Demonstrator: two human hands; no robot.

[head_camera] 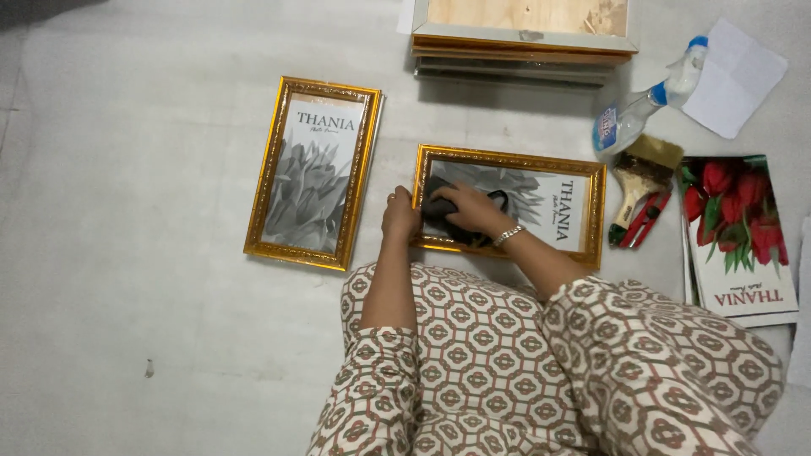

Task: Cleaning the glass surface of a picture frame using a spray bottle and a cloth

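At centre I see my right hand point(473, 209) pressing a dark cloth point(441, 211), fingers curled over it, on the gold-framed picture point(574, 173) — my left hand point(400, 216) grips its left edge. Upper right: clear spray bottle point(642, 114), white paper point(733, 78).

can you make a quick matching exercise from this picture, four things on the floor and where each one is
Things:
1. dark cloth
2. spray bottle
3. paintbrush
4. stack of frames

Places:
A. at the top edge of the view, backs up
B. under the right hand, on the glass of the gold frame
C. between the gold frame and the red flower print
D. lying beside a sheet of white paper

Pairs: 1-B, 2-D, 3-C, 4-A
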